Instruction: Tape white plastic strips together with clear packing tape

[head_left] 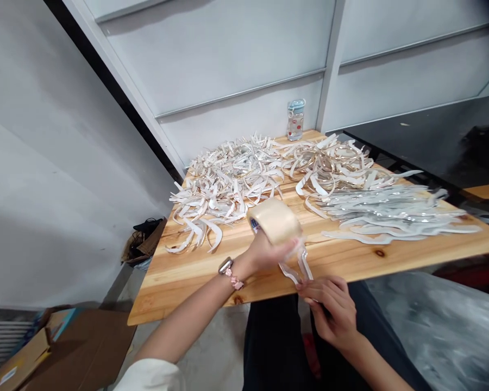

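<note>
1. The left hand (pixel 269 252) clenches a roll of packing tape (pixel 275 221); a loose grip could drop it.
2. The right hand (pixel 330 309) pinches white strips (pixel 299 266); slack fingers could free them.
3. Piled strips (pixel 228 184) on the table (pixel 212 288) could snag on exposed adhesive.

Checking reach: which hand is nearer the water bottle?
Left: the left hand, holding the tape, is over the table, short of the bottle; the right hand is farther off, at the table's near edge.

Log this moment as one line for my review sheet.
left hand: tan packing-tape roll | right hand: looped white plastic strip | beside: heaped white strips, knotty wooden tabletop
</note>
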### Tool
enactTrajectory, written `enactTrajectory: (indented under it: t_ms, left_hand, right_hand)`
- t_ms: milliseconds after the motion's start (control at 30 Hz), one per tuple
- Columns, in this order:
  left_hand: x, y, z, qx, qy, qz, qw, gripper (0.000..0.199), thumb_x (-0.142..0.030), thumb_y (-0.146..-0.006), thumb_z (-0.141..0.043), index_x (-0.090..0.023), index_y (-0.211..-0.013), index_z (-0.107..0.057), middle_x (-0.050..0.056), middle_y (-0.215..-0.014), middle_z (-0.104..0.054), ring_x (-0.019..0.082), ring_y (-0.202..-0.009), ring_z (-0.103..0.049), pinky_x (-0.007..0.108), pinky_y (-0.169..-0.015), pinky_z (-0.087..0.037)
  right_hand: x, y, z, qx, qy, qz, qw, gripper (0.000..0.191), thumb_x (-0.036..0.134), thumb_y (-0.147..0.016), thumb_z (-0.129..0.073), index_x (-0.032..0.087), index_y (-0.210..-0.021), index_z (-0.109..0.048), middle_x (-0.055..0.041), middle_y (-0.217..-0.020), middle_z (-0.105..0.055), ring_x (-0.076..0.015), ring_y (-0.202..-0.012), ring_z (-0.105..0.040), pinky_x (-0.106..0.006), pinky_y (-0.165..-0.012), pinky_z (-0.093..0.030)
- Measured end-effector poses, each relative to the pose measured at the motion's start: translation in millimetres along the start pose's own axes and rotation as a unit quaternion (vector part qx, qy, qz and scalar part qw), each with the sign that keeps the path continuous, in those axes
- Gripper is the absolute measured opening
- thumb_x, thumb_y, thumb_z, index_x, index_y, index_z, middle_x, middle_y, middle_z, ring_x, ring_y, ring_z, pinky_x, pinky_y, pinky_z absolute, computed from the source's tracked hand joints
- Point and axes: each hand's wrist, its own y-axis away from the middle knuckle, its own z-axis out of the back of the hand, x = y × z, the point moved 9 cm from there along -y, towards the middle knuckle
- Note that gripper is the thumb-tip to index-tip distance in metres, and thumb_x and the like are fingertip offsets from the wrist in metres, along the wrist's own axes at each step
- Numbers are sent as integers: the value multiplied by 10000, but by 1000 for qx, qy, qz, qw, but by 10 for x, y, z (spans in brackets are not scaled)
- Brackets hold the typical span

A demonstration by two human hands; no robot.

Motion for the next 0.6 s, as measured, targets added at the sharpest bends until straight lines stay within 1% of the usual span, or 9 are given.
enactTrajectory:
  t_ms: [67, 133, 200, 267, 367, 400, 500, 567, 600]
  left_hand:
    - [-19, 32, -13, -1, 10, -2, 1000, 379, -227, -971, -293, -151, -1045, -656, 148, -1147, -676, 250, -1082, -635, 389, -975, -516]
    - [-84, 68, -118, 38, 6, -42, 998, 274, -277, -926, -417, -174, -926, -671, 115, -1029, -697, 267, -1057, -634, 408, -1020, -486]
    - [-150, 100, -246, 86, -7, -92, 992, 161, -329, -810, -576, -195, -789, -663, 79, -903, -704, 296, -1041, -634, 445, -1083, -436]
    - [-123, 84, -234, 68, -11, -83, 994, 150, -334, -759, -627, -190, -769, -668, 79, -894, -717, 315, -1053, -635, 466, -1099, -419]
    - [20, 49, -48, -26, 12, 10, 1000, 209, -297, -855, -571, -147, -916, -703, 102, -967, -736, 280, -1042, -656, 405, -1013, -498]
    - [44, 50, -25, -37, 23, 29, 999, 246, -296, -887, -536, -133, -941, -713, 102, -968, -735, 254, -1011, -664, 360, -968, -528]
    - [-30, 42, -148, 17, 49, -4, 999, 230, -339, -820, -603, -158, -831, -743, 56, -838, -719, 221, -893, -664, 284, -941, -541]
    - [-56, 35, -222, 40, 85, -32, 995, 119, -320, -693, -707, -204, -715, -718, 28, -748, -697, 244, -880, -662, 320, -1034, -493]
    - [-19, 25, -212, 27, 103, -26, 994, 100, -304, -680, -716, -209, -708, -702, 30, -751, -700, 257, -895, -666, 354, -1064, -473]
  right_hand:
    - [8, 17, -1, -14, 4, 6, 1000, 220, 63, -896, -522, 229, -967, -649, -13, -850, -797, -194, -799, -759, -376, -781, -438]
    - [21, 59, -8, -30, 16, 25, 999, 209, 63, -890, -529, 215, -951, -659, -21, -843, -794, -194, -787, -754, -375, -779, -433]
    - [32, 131, -23, -45, 35, 57, 997, 206, 69, -892, -533, 200, -953, -680, -37, -863, -790, -202, -810, -749, -383, -797, -435]
    - [18, 220, -27, -63, 48, 82, 993, 222, 61, -896, -529, 187, -962, -700, -57, -900, -778, -211, -863, -742, -390, -821, -447]
    - [-44, 334, -39, -78, 50, 95, 991, 267, 31, -893, -522, 176, -999, -719, -74, -944, -742, -215, -930, -724, -392, -839, -468]
    - [-65, 360, -44, -82, 49, 95, 991, 274, 28, -891, -526, 179, -1009, -722, -70, -945, -731, -216, -938, -719, -393, -840, -471]
    - [-96, 403, -75, -86, 55, 96, 990, 275, 42, -891, -543, 197, -1030, -724, -56, -958, -719, -213, -934, -707, -394, -843, -471]
    - [-106, 411, -94, -92, 61, 93, 990, 272, 53, -896, -546, 211, -1034, -719, -46, -960, -714, -208, -929, -702, -390, -841, -469]
    - [-114, 411, -101, -96, 64, 88, 989, 273, 54, -896, -549, 217, -1039, -715, -42, -956, -711, -208, -931, -701, -388, -841, -466]
